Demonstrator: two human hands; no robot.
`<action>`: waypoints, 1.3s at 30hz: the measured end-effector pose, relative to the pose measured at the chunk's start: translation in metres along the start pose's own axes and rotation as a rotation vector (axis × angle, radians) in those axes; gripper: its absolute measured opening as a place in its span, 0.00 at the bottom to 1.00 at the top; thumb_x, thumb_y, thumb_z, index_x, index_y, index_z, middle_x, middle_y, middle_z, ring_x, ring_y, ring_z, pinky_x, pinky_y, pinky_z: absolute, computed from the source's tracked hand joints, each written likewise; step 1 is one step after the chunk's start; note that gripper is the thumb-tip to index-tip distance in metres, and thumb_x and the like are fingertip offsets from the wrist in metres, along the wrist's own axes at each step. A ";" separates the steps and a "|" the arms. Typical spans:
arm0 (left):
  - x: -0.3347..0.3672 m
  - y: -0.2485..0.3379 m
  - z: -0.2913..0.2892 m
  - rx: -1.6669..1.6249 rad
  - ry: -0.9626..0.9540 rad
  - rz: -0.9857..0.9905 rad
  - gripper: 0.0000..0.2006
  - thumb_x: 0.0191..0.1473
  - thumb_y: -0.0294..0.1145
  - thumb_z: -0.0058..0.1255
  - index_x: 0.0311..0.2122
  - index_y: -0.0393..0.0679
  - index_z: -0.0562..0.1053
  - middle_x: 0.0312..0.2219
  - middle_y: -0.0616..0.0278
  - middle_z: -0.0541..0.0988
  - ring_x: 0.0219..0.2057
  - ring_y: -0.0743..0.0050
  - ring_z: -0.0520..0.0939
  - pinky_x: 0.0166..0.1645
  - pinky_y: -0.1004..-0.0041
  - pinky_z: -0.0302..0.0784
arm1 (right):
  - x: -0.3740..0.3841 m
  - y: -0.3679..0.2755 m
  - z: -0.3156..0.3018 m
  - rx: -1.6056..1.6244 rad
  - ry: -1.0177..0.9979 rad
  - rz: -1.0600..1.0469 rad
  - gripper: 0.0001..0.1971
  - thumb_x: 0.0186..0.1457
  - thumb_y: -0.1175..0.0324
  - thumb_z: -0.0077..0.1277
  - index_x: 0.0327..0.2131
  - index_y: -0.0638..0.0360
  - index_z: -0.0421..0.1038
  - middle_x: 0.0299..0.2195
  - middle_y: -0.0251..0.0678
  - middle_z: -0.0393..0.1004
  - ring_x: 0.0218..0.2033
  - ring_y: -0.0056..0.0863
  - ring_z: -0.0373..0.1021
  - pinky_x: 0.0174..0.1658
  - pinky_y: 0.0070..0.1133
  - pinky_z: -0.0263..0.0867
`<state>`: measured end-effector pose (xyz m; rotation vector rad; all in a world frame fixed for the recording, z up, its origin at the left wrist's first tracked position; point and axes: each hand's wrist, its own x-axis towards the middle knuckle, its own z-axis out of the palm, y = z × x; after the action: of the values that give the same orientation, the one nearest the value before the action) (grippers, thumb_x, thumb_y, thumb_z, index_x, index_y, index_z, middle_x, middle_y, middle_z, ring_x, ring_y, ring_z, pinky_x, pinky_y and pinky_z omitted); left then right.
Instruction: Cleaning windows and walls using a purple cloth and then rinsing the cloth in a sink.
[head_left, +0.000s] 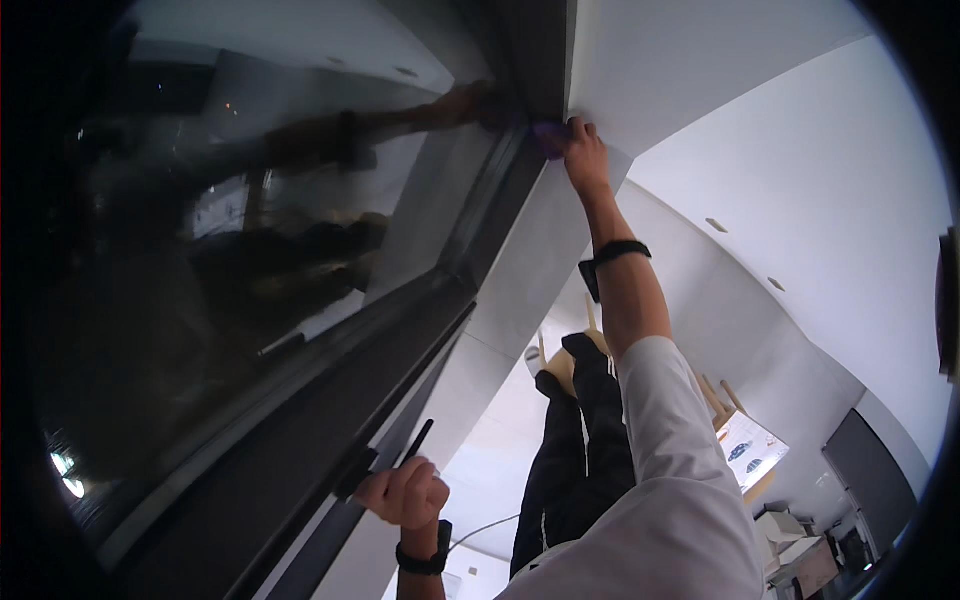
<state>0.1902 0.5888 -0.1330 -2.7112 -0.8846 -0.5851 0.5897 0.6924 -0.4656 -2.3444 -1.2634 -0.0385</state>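
My right arm stretches up along the dark window frame [500, 215]. At its top corner, my right hand [586, 152] is closed on a purple cloth [549, 138], pressed against the frame beside the white wall. Lower down, my left hand [405, 494] wraps round a black window handle [419, 440] on the frame's lower part. Dark glass [250, 240] fills the left side and reflects my raised arm. Part of the handle is hidden by my fingers.
My feet are on a pale wooden stool [559, 372] above the light floor. A low table with a patterned top [750, 452] stands at the right. Boxes [790, 540] and a dark panel [868, 480] are at the lower right. A thin cable [485, 527] crosses the floor.
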 end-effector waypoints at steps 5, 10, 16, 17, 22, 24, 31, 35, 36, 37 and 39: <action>0.006 -0.002 -0.017 0.016 -0.054 0.001 0.14 0.57 0.24 0.36 0.21 0.52 0.70 0.18 0.74 0.75 0.26 0.74 0.64 0.34 0.73 0.58 | -0.022 -0.004 0.030 0.136 -0.088 0.063 0.25 0.47 0.78 0.48 0.49 0.38 0.73 0.46 0.40 0.65 0.46 0.44 0.64 0.47 0.35 0.68; 0.004 0.000 -0.004 -0.012 0.059 -0.020 0.15 0.57 0.25 0.37 0.22 0.50 0.73 0.17 0.71 0.75 0.26 0.73 0.65 0.34 0.73 0.58 | -0.091 -0.071 0.038 0.232 -0.229 0.220 0.35 0.40 0.83 0.49 0.53 0.34 0.68 0.48 0.45 0.61 0.47 0.47 0.62 0.50 0.35 0.66; 0.004 0.000 -0.002 -0.030 0.063 -0.009 0.13 0.56 0.24 0.40 0.23 0.50 0.74 0.20 0.72 0.78 0.28 0.72 0.68 0.36 0.70 0.60 | -0.207 -0.141 0.015 0.439 -0.920 -0.155 0.25 0.49 0.76 0.47 0.49 0.34 0.72 0.53 0.45 0.65 0.55 0.45 0.61 0.56 0.33 0.62; 0.001 -0.002 -0.003 -0.022 0.044 0.015 0.13 0.55 0.23 0.41 0.23 0.50 0.75 0.21 0.72 0.79 0.28 0.71 0.69 0.37 0.69 0.60 | -0.219 -0.149 0.000 0.444 -0.917 -0.169 0.25 0.49 0.76 0.47 0.49 0.34 0.72 0.53 0.45 0.65 0.55 0.45 0.61 0.56 0.33 0.62; 0.020 0.004 0.008 -0.104 0.118 -0.005 0.10 0.48 0.20 0.47 0.22 0.52 0.74 0.23 0.72 0.78 0.32 0.70 0.74 0.36 0.69 0.63 | -0.265 -0.086 -0.057 1.055 -0.781 0.653 0.17 0.52 0.75 0.53 0.47 0.57 0.73 0.37 0.39 0.77 0.36 0.24 0.74 0.40 0.22 0.70; 0.014 0.002 0.003 -0.161 0.122 -0.042 0.10 0.47 0.20 0.47 0.24 0.51 0.75 0.24 0.71 0.79 0.32 0.68 0.75 0.37 0.67 0.64 | -0.275 -0.066 -0.095 1.281 -0.739 0.770 0.17 0.52 0.76 0.53 0.47 0.61 0.73 0.36 0.36 0.77 0.35 0.22 0.73 0.39 0.20 0.71; 0.001 -0.001 -0.021 -0.453 0.210 -0.161 0.08 0.47 0.18 0.45 0.30 0.44 0.75 0.31 0.64 0.79 0.35 0.66 0.78 0.38 0.68 0.71 | -0.334 0.085 -0.161 0.727 -0.686 0.827 0.22 0.45 0.79 0.52 0.48 0.59 0.73 0.34 0.36 0.77 0.32 0.25 0.74 0.36 0.21 0.72; -0.014 0.008 -0.047 -0.636 0.287 -0.595 0.04 0.51 0.22 0.48 0.31 0.40 0.75 0.30 0.59 0.79 0.33 0.65 0.80 0.34 0.71 0.74 | -0.372 0.148 -0.199 0.457 -0.510 0.788 0.21 0.42 0.79 0.54 0.45 0.60 0.75 0.31 0.37 0.78 0.28 0.24 0.74 0.32 0.21 0.70; -0.017 0.004 -0.049 -0.662 0.189 -0.829 0.04 0.52 0.26 0.50 0.32 0.39 0.75 0.29 0.58 0.80 0.31 0.65 0.80 0.33 0.72 0.74 | -0.376 0.142 -0.208 0.500 -0.542 0.842 0.21 0.42 0.79 0.54 0.45 0.60 0.75 0.31 0.37 0.78 0.28 0.24 0.74 0.32 0.21 0.70; -0.019 -0.001 -0.051 -0.682 0.091 -1.064 0.06 0.54 0.29 0.51 0.32 0.38 0.75 0.28 0.57 0.80 0.28 0.64 0.81 0.31 0.73 0.74 | -0.380 0.135 -0.217 0.540 -0.577 0.897 0.22 0.41 0.79 0.54 0.45 0.60 0.75 0.31 0.37 0.78 0.28 0.24 0.74 0.32 0.21 0.70; 0.003 -0.001 -0.055 -0.685 0.061 -1.111 0.12 0.55 0.38 0.52 0.30 0.37 0.75 0.24 0.56 0.80 0.24 0.63 0.82 0.32 0.72 0.75 | -0.398 0.153 -0.227 0.428 -0.602 0.860 0.22 0.41 0.80 0.54 0.45 0.60 0.75 0.32 0.37 0.79 0.29 0.23 0.73 0.34 0.21 0.70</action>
<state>0.1755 0.5731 -0.0821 -2.3923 -2.5550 -1.3363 0.5268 0.2156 -0.4201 -2.3590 -0.3020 1.1504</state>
